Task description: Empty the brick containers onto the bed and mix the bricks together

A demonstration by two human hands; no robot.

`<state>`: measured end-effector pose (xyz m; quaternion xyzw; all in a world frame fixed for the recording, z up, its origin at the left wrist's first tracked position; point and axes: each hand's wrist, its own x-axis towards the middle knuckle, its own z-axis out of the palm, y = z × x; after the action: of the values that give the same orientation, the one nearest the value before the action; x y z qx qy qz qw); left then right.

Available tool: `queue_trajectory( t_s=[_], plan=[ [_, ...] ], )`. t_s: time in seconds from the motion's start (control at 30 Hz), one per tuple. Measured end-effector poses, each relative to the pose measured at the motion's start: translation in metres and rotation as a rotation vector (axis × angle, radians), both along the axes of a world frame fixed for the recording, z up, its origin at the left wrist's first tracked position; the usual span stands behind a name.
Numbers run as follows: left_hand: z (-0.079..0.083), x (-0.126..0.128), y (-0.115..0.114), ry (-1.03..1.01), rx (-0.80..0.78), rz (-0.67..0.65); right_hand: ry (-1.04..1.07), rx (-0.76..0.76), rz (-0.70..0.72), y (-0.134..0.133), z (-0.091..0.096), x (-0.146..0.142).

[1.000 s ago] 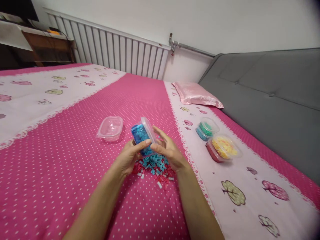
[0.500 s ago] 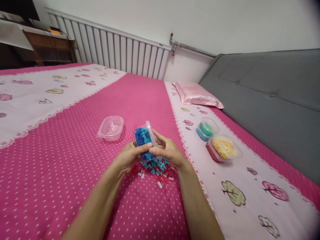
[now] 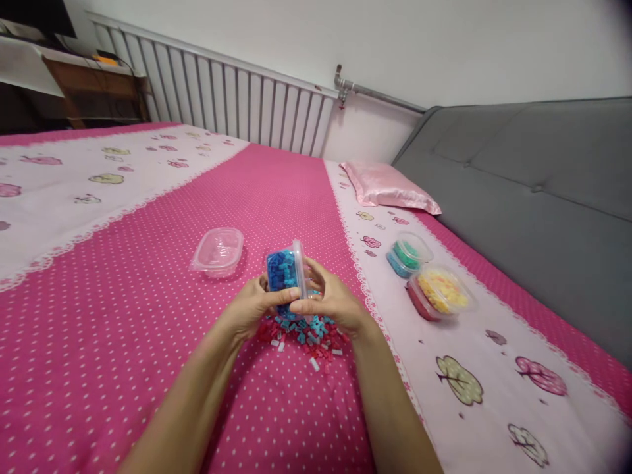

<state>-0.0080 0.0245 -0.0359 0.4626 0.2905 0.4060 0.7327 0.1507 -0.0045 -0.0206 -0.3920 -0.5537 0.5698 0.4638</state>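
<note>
Between my two hands a clear plastic container (image 3: 282, 271) of blue pieces is tipped on its side, its pale lid (image 3: 299, 266) facing right. My left hand (image 3: 254, 303) grips the container's base from the left, thumb across the front. From the other side my right hand (image 3: 332, 297) holds the lid edge, thumb on the front and fingers behind it. Just below lies a loose pile of small light blue, red and white plastic pieces (image 3: 312, 332) on the pink dotted bedspread (image 3: 276, 408).
Left of my hands stands a clear tub (image 3: 218, 253). To the right are stacked containers with green pieces (image 3: 405, 254) and yellow pieces (image 3: 442, 291) on top. Farther back lie a pink pillow (image 3: 388, 185), a grey padded headboard (image 3: 523, 151) and a white radiator (image 3: 222, 89).
The container has turned slightly more upright in my hands, its lid edge shifting a little to the right. Both hands keep their hold, and the loose pile looks the same.
</note>
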Motion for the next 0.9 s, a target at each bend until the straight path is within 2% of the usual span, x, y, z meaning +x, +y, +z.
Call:
queue_trajectory(
  t_s=[0.13, 0.33, 0.5, 0.6, 0.73, 0.9],
  plan=[
    [0.001, 0.001, -0.001, 0.029, -0.015, 0.044, -0.053, -0.022, -0.061, 0.002, -0.004, 0.004],
    [-0.004, 0.001, 0.001, 0.061, -0.081, 0.024, -0.074, -0.096, -0.078, 0.007, -0.012, 0.006],
    [-0.004, 0.001, 0.003, 0.313, -0.026, 0.219, -0.132, -0.097, -0.170, 0.009, -0.018, 0.009],
    [-0.001, 0.000, 0.002, 0.530, 0.105, 0.359, -0.211, -0.032, -0.293, 0.009, -0.020, 0.012],
    [0.009, -0.001, -0.005, 0.788, 0.318, 0.543, -0.381, 0.044, -0.381, 0.006, -0.015, 0.016],
    [0.022, 0.003, -0.019, 0.796, 0.397, 0.684, -0.483, 0.014, -0.419, 0.005, -0.012, 0.017]
  ],
)
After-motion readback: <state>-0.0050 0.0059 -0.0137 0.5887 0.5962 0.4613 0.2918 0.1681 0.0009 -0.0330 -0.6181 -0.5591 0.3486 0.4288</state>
